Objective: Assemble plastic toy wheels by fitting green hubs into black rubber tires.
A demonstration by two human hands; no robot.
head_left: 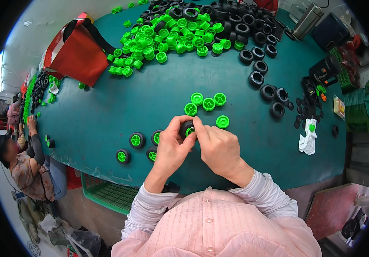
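Between my hands, close to my body, is a small toy wheel [187, 128], a black tyre with a green rim showing inside it. My left hand [170, 147] wraps thumb and fingers round the tyre. The fingers of my right hand [219, 147] are closed and press on the wheel's right side. Just beyond my fingers lie several loose green rims [208, 104], one of them off to the right [222, 121]. Left of my left hand sit several wheels with tyres on green rims [137, 140], some partly hidden behind that hand.
A big heap of green rims [180, 34] and black tyres [235, 19] covers the far side of the green table [120, 100]. More tyres [256, 79] trail down the right. A red bag [79, 58] stands far left; crumpled white paper [308, 139] lies right. Another person [26, 167] works at left.
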